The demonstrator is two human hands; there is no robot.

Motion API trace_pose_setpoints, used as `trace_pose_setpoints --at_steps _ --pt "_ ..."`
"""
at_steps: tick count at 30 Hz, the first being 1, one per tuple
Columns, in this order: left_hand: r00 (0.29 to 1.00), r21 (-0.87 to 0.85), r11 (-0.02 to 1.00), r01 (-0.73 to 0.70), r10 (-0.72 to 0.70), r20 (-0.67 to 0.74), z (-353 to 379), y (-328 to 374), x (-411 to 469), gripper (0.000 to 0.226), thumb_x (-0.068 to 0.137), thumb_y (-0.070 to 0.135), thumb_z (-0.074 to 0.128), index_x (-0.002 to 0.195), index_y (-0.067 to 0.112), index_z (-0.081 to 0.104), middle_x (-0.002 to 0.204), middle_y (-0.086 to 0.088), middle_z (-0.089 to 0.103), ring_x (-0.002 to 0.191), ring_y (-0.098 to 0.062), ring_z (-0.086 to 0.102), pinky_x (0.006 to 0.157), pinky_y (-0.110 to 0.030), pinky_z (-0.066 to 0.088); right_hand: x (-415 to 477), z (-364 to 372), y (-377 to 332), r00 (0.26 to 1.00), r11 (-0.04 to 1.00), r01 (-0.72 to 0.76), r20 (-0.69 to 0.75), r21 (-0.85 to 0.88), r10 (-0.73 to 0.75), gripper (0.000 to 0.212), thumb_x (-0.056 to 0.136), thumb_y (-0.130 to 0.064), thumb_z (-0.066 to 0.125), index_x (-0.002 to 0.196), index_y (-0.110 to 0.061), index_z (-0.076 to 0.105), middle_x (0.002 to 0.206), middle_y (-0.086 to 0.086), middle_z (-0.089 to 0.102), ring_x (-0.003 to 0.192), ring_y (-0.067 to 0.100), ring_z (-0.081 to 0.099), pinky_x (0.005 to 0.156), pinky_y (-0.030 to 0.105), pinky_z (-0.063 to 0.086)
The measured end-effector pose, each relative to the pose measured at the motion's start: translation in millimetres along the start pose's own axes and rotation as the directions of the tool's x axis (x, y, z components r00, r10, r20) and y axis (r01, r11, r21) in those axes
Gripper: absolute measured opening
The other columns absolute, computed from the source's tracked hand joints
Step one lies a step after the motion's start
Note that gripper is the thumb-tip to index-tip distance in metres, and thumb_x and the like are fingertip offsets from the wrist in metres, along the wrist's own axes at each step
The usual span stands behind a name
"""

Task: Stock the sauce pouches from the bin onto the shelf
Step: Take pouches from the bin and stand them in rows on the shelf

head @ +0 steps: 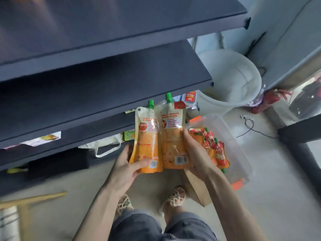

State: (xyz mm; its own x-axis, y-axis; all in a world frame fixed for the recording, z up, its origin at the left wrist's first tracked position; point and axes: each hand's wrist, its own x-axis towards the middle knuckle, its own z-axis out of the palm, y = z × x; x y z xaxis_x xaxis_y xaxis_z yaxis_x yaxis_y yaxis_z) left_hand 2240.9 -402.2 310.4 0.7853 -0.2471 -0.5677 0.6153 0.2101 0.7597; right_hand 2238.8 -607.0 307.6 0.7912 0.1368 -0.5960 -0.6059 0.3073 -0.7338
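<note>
We are at the carrying step: our left hand (127, 166) grips one orange sauce pouch (147, 143) by its lower end, and our right hand (197, 153) curls round a second pouch (173, 136) beside it. Both are held upright before the dark shelf (112, 80), just left of the clear bin (232, 136). Next, we judge, they need setting on a shelf board, caps up.

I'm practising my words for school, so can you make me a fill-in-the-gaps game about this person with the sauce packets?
1. The left hand grips one sauce pouch and the right hand grips another pouch, which makes ___ pouches held.
2. Each held pouch has a screw cap coloured ___.
3. More pouches lie in the clear bin, which stands on the ___.

Missing words: two, green, floor.
</note>
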Motion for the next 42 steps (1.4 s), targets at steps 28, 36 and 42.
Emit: trace_pose_setpoints --at_steps 28,36,42 --pt "0.808 0.06 0.806 -0.588 0.589 0.017 -237 270 -62 0.044 0.08 0.045 0.067 0.121 0.048 0.053 0.115 0.007 0.068 0.107 -0.015 0.064 0.088 -0.038 0.05 79 389 -116 0.83 0.845 0.507 0.361 -0.169 -0.426 0.047 0.085 -0.059 0.044 0.113 -0.027 0.066 0.108 0.004 0.073 0.1 0.02 0.069 0.073 0.026 0.057" --pt "0.769 0.007 0.774 -0.633 0.63 -0.11 -254 335 -10 0.049 0.056 0.043 0.082 0.099 0.022 0.07 0.083 0.004 0.072 0.078 -0.014 0.069 0.072 -0.035 0.058 141 418 -183 0.823 0.837 0.515 0.38 -0.185 -0.423 0.039 0.072 -0.067 0.06 0.085 -0.033 0.074 0.086 0.0 0.071 0.084 0.017 0.068 0.083 0.039 0.057" --pt "0.668 0.242 0.717 -0.654 0.697 -0.259 -276 365 24 0.055 0.066 0.057 0.066 0.112 0.03 0.051 0.104 0.013 0.063 0.096 -0.002 0.061 0.076 -0.021 0.048 185 432 -210 0.826 0.803 0.542 0.333 -0.249 -0.455 0.051 0.069 -0.067 0.061 0.098 -0.026 0.065 0.087 0.001 0.071 0.071 0.009 0.062 0.062 0.024 0.051"
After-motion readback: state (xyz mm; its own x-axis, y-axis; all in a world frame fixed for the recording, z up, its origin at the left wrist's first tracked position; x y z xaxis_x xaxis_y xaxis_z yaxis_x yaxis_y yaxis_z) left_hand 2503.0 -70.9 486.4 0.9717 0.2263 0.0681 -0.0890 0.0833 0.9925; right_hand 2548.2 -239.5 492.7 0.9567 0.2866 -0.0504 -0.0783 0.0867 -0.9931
